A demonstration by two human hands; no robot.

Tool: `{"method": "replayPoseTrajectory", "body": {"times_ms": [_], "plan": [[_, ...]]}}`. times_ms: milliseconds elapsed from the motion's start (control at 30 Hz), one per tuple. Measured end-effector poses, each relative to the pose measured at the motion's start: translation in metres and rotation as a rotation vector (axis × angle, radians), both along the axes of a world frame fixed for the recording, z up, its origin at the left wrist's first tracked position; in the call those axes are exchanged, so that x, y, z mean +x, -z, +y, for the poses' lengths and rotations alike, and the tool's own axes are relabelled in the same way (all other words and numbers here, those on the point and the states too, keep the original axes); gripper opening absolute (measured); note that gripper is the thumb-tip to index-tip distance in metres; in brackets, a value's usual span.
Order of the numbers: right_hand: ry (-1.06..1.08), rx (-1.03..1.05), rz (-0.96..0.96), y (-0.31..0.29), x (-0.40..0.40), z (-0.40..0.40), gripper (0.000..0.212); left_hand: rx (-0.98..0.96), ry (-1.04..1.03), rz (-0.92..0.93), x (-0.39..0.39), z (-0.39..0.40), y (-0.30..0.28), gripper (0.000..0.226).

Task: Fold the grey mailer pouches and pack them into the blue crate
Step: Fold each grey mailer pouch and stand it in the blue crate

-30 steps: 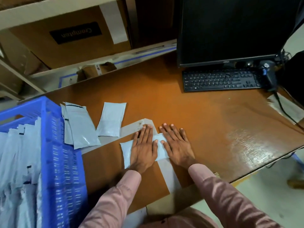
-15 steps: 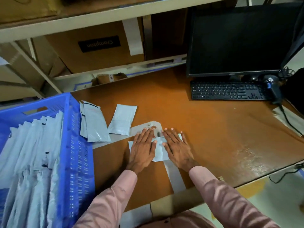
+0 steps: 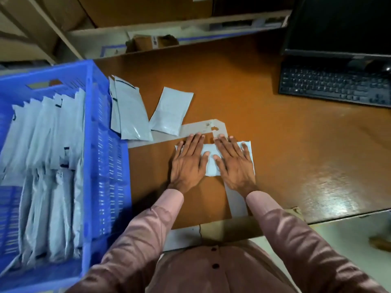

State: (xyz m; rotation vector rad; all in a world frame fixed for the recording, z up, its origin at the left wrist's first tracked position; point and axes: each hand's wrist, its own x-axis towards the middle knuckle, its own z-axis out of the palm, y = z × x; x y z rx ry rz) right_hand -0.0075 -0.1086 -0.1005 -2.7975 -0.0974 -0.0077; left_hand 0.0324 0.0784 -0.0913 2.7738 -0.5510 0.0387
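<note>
A folded grey mailer pouch (image 3: pixel 210 163) lies flat on the brown table, near its front edge. My left hand (image 3: pixel 188 163) presses its left part with straight fingers. My right hand (image 3: pixel 234 166) lies flat on its right part, fingers spread. Beside the crate rest more pouches: a longer pile (image 3: pixel 129 108) and a single folded pouch (image 3: pixel 170 112). The blue crate (image 3: pixel 105 144) stands at the left, holding several grey pouches on edge in rows.
A black keyboard (image 3: pixel 332 86) and a dark monitor (image 3: pixel 338 24) occupy the back right. Grey tape strips (image 3: pixel 198 127) mark a frame on the table (image 3: pixel 275 144). A shelf with cardboard boxes (image 3: pixel 148 42) runs along the back.
Both hands have slid apart over the pouch, the right one moving out to its right part. The camera has tilted down and moved closer.
</note>
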Motion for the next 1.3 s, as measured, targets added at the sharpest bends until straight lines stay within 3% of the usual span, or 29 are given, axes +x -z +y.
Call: {"method": "replayPoseTrajectory", "body": {"times_ms": [367,533,633,733,967,1033,1200,1300], "plan": [[0.023,0.026,0.066,-0.001,-0.001,0.001,0.062,-0.019,0.008,0.068,-0.001,0.002,-0.001,0.058],[-0.023,0.249,0.176,-0.008,0.004,-0.011,0.075,-0.19,0.037,0.151,0.002,0.017,-0.006,0.056],[-0.072,0.316,0.218,-0.024,0.008,-0.02,0.068,-0.12,0.099,0.203,0.005,0.019,-0.024,0.048],[-0.127,0.168,0.146,-0.049,0.009,-0.02,0.047,-0.016,0.123,0.191,0.007,0.011,-0.057,0.044],[-0.046,-0.016,-0.357,-0.072,-0.014,0.0,0.038,-0.039,0.072,-0.147,-0.018,0.012,-0.082,0.048],[-0.051,-0.021,-0.343,-0.059,-0.028,0.006,0.041,-0.035,0.052,-0.144,-0.036,0.017,-0.066,0.047],[-0.132,0.158,-0.07,-0.03,-0.066,0.004,0.055,-0.221,0.034,0.022,-0.074,0.036,-0.033,0.04],[-0.07,0.258,-0.122,-0.029,-0.069,0.001,0.046,-0.312,-0.001,-0.027,-0.076,0.037,-0.028,0.041]]}}
